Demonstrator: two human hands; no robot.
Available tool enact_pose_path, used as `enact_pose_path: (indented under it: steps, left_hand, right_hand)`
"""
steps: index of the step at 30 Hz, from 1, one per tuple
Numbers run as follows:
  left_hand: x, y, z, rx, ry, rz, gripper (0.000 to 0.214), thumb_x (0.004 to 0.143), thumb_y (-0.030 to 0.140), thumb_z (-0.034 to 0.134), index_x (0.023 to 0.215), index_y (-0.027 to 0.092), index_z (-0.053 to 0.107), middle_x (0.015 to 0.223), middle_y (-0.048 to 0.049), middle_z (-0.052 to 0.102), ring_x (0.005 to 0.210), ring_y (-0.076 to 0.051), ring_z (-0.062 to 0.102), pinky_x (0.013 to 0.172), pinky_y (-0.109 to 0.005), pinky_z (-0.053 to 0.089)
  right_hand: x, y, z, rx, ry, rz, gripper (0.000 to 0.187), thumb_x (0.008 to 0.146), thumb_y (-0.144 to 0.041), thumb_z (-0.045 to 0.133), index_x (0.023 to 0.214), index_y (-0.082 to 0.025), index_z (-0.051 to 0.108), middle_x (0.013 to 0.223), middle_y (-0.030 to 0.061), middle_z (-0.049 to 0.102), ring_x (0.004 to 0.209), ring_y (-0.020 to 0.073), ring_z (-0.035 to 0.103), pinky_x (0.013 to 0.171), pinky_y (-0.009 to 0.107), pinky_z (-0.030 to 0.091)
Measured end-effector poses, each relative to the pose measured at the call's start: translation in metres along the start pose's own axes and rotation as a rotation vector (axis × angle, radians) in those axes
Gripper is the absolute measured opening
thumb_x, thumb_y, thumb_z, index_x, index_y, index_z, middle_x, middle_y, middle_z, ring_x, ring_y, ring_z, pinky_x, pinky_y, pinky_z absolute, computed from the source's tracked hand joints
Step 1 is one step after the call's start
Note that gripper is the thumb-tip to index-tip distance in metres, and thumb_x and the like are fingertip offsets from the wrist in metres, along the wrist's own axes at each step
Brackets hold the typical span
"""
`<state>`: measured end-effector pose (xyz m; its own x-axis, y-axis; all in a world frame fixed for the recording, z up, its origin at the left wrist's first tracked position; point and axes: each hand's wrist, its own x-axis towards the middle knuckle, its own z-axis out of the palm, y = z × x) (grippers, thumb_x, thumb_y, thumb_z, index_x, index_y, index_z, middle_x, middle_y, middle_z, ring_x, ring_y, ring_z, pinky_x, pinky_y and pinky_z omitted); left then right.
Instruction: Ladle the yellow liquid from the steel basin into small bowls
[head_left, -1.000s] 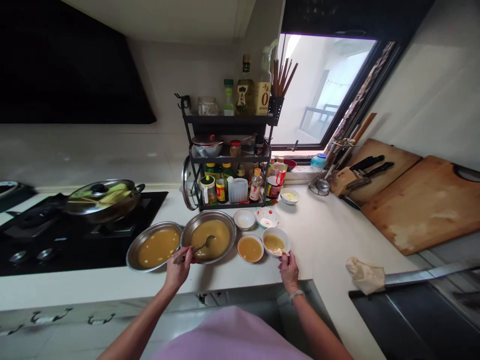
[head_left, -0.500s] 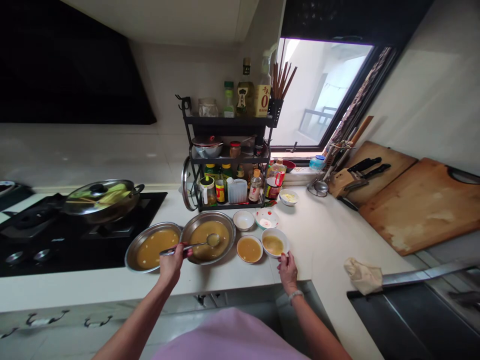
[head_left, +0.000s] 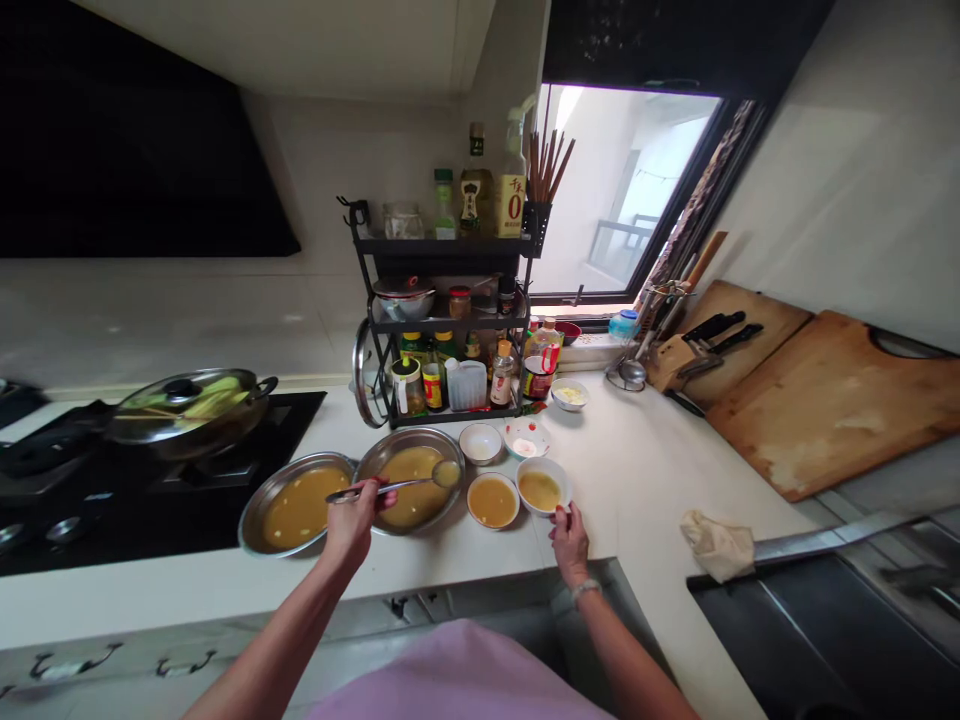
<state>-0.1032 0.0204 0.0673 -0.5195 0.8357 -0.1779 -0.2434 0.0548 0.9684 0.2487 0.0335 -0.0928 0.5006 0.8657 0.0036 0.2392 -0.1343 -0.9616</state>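
Observation:
My left hand is closed round the handle of a metal ladle. The ladle's round head, with liquid in it, is over the right side of a steel basin of yellowish-brown broth. My right hand pinches the near rim of a white bowl with some broth in it; the bowl rests on the counter. Just left of that bowl stands a small bowl filled with browner broth. A second steel basin of brown broth with pale bits lies at the left, beside the first.
Behind stand a small white bowl, a patterned bowl with white powder and a bowl of pale chopped bits. A black spice rack backs the counter. A lidded pan sits on the stove; cutting boards lean right.
The ladle's head has moved right across the basin, towards its right rim. My right hand stays at the white bowl's rim. The whole view has shifted slightly.

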Motion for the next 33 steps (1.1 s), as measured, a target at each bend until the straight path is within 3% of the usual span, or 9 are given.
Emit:
enact_pose_path:
  steps: [5, 13, 18, 20, 24, 27, 30, 33]
  left_hand:
    - [-0.014, 0.004, 0.033, -0.009, -0.097, -0.03, 0.015, 0.071, 0.024, 0.063, 0.074, 0.009, 0.066, 0.061, -0.0069, 0.069, 0.052, -0.018, 0.067, 0.058, -0.031, 0.058]
    - [-0.034, -0.008, 0.106, 0.032, -0.259, -0.051, 0.013, 0.075, 0.019, 0.056, 0.067, 0.014, 0.064, 0.054, -0.0056, 0.068, 0.048, -0.017, 0.065, 0.051, -0.029, 0.055]
    - [-0.046, -0.03, 0.134, 0.19, -0.438, 0.081, 0.018, 0.081, 0.028, 0.054, 0.076, 0.014, 0.065, 0.051, -0.0035, 0.065, 0.047, -0.018, 0.065, 0.05, -0.028, 0.053]
    - [-0.05, -0.039, 0.135, 0.273, -0.553, 0.231, 0.025, 0.085, 0.034, 0.052, 0.082, 0.013, 0.066, 0.057, -0.0045, 0.066, 0.049, -0.017, 0.065, 0.05, -0.027, 0.053]
    - [-0.059, -0.044, 0.126, 0.465, -0.849, 0.692, 0.029, 0.091, 0.032, 0.046, 0.093, 0.014, 0.069, 0.08, -0.0098, 0.069, 0.063, -0.015, 0.067, 0.061, -0.027, 0.054]
    - [-0.063, -0.038, 0.117, 0.55, -0.943, 0.92, 0.027, 0.091, 0.028, 0.047, 0.097, 0.015, 0.07, 0.085, -0.0113, 0.07, 0.075, -0.016, 0.067, 0.069, -0.028, 0.054]
    - [-0.061, -0.028, 0.106, 0.474, -0.795, 0.862, 0.028, 0.091, 0.03, 0.046, 0.098, 0.016, 0.07, 0.082, -0.0101, 0.07, 0.068, -0.015, 0.066, 0.064, -0.026, 0.054]
    - [-0.047, -0.017, 0.085, 0.369, -0.52, 0.612, 0.032, 0.091, 0.037, 0.046, 0.095, 0.016, 0.07, 0.071, -0.0069, 0.07, 0.059, -0.015, 0.067, 0.059, -0.026, 0.055]
  right_hand:
    - [-0.001, -0.001, 0.001, 0.001, 0.008, -0.016, 0.079, 0.076, -0.068, 0.04, 0.124, -0.006, 0.054, 0.072, 0.0074, 0.068, 0.044, 0.0184, 0.055, 0.047, 0.031, 0.045]
    - [-0.002, -0.002, 0.001, 0.0, 0.015, -0.031, 0.077, 0.078, -0.066, 0.04, 0.125, -0.007, 0.055, 0.073, 0.0068, 0.067, 0.043, 0.0166, 0.055, 0.046, 0.029, 0.045]
    - [-0.003, -0.001, 0.001, 0.011, 0.022, -0.041, 0.076, 0.078, -0.066, 0.04, 0.124, -0.007, 0.055, 0.07, 0.0052, 0.066, 0.043, 0.0164, 0.054, 0.043, 0.028, 0.044]
    - [-0.003, -0.001, 0.002, 0.014, 0.028, -0.044, 0.075, 0.078, -0.065, 0.04, 0.123, -0.008, 0.055, 0.068, 0.0044, 0.066, 0.042, 0.0164, 0.054, 0.042, 0.028, 0.044]
    - [-0.003, -0.002, 0.001, 0.012, 0.035, -0.045, 0.072, 0.079, -0.063, 0.042, 0.123, -0.009, 0.056, 0.07, 0.0051, 0.067, 0.041, 0.0165, 0.054, 0.043, 0.029, 0.044]
    - [-0.003, -0.002, 0.0, 0.005, 0.032, -0.045, 0.074, 0.078, -0.064, 0.042, 0.122, -0.007, 0.056, 0.072, 0.0068, 0.067, 0.042, 0.017, 0.055, 0.046, 0.03, 0.045]
    - [-0.002, -0.003, -0.001, 0.0, 0.018, -0.04, 0.077, 0.077, -0.065, 0.041, 0.122, -0.005, 0.055, 0.071, 0.0071, 0.067, 0.043, 0.0176, 0.055, 0.048, 0.03, 0.046]
    - [-0.002, -0.002, -0.001, -0.002, 0.009, -0.036, 0.077, 0.077, -0.066, 0.04, 0.124, -0.006, 0.054, 0.073, 0.0069, 0.068, 0.044, 0.0177, 0.056, 0.049, 0.031, 0.047]
